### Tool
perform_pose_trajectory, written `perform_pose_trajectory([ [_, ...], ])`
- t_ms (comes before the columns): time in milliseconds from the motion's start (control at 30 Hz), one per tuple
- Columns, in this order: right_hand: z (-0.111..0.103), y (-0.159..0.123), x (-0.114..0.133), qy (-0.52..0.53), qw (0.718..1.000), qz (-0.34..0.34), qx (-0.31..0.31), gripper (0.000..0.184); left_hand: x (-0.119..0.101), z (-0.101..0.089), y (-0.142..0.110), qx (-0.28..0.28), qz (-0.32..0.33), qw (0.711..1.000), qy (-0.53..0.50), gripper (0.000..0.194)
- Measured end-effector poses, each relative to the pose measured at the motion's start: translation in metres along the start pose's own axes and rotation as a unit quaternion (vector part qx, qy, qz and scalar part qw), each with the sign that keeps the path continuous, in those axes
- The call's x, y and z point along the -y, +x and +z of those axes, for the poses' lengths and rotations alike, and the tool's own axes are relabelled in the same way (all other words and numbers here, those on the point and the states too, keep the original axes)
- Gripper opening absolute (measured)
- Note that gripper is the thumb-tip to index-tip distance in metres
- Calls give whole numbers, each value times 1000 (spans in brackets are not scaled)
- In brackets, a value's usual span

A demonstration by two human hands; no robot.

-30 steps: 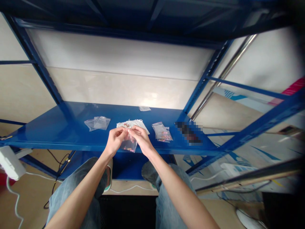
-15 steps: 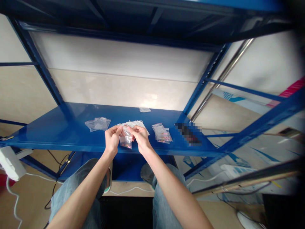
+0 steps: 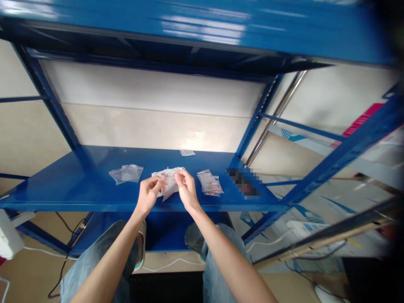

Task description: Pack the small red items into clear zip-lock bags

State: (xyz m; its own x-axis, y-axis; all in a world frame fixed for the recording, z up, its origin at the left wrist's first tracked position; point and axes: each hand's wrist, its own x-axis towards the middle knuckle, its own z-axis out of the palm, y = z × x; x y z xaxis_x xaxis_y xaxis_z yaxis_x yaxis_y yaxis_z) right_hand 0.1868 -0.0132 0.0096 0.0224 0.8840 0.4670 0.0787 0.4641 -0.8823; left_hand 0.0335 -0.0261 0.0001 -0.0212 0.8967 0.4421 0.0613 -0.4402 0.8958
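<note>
Between my hands hangs a small clear zip bag (image 3: 170, 190), tilted, over the front part of the shelf. My left hand (image 3: 149, 192) pinches its left side between thumb and fingers, and my right hand (image 3: 187, 190) grips its upper right. What the bag holds is too blurred to tell. Just behind it lies a white cloth pouch (image 3: 167, 171), partly hidden by my hands, with small reddish bits on top. To the right of my right hand are zip bags (image 3: 210, 182) with small colourful bead-like pieces in them. Left of my left hand, flat clear zip bags (image 3: 126, 174) overlap.
A blue metal shelf (image 3: 94, 191) carries everything, with another blue shelf (image 3: 202, 29) overhead. A small clear packet (image 3: 187, 153) lies at the back edge. A pixelated dark object (image 3: 243, 183) rests at the right. Blue uprights (image 3: 57, 101) flank the sides; cables (image 3: 172, 264) run below.
The hands have moved slightly apart, and the zip bag between them has turned to a slanted pose. The camera view has tilted up, showing more of the upper shelf.
</note>
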Motion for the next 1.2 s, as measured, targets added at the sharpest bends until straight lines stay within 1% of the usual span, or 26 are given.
perform_pose_trajectory([
  [100,-11,-5,6,8,1000,28,6,33,-3,4,0,47,-1,999,7,42],
  [200,-16,-8,8,-22,1000,-4,-4,30,-5,10,-2,70,5,997,19,41],
  [300,-23,-7,4,-64,998,-28,-11,26,-6,12,-4,68,4,998,10,34],
  [367,-35,-1,-1,-103,993,-28,-46,26,-6,6,-2,32,-3,999,-7,31],
  [400,-44,4,-4,-125,989,-25,-77,28,-6,-1,1,-1,-5,1000,-13,30],
  [467,-68,17,-11,-160,977,-9,-142,33,-4,-20,7,-85,-4,996,-4,31],
  [500,-82,24,-15,-176,970,1,-168,36,-2,-32,11,-125,-2,992,16,30],
  [533,-95,30,-19,-197,964,10,-179,38,0,-44,15,-156,0,987,47,30],
  [567,-107,37,-24,-217,959,18,-183,38,3,-57,19,-175,1,980,94,31],
  [633,-125,46,-32,-264,945,31,-188,35,10,-78,27,-194,7,960,201,31],
  [700,-134,51,-38,-318,928,47,-191,29,17,-93,33,-199,1,928,315,26],
  [767,-136,53,-41,-372,906,70,-191,26,25,-99,37,-180,-17,885,430,25],
  [833,-136,53,-41,-417,884,80,-195,28,33,-98,37,-140,-43,840,522,34],
  [900,-136,52,-41,-451,867,50,-206,29,42,-94,37,-99,-60,807,579,46],
  [933,-135,52,-41,-463,861,24,-211,30,46,-92,36,-85,-59,796,596,46],
  [1000,-133,50,-39,-473,854,-31,-215,30,51,-90,36,-68,-47,783,616,35],
  [1067,-126,46,-35,-464,858,-71,-208,31,52,-90,37,-73,-29,781,619,25],
  [1133,-113,39,-28,-439,871,-105,-194,30,48,-92,39,-95,-12,785,612,27],
  [1200,-95,29,-20,-403,888,-144,-168,31,41,-94,41,-123,1,796,593,29],
])
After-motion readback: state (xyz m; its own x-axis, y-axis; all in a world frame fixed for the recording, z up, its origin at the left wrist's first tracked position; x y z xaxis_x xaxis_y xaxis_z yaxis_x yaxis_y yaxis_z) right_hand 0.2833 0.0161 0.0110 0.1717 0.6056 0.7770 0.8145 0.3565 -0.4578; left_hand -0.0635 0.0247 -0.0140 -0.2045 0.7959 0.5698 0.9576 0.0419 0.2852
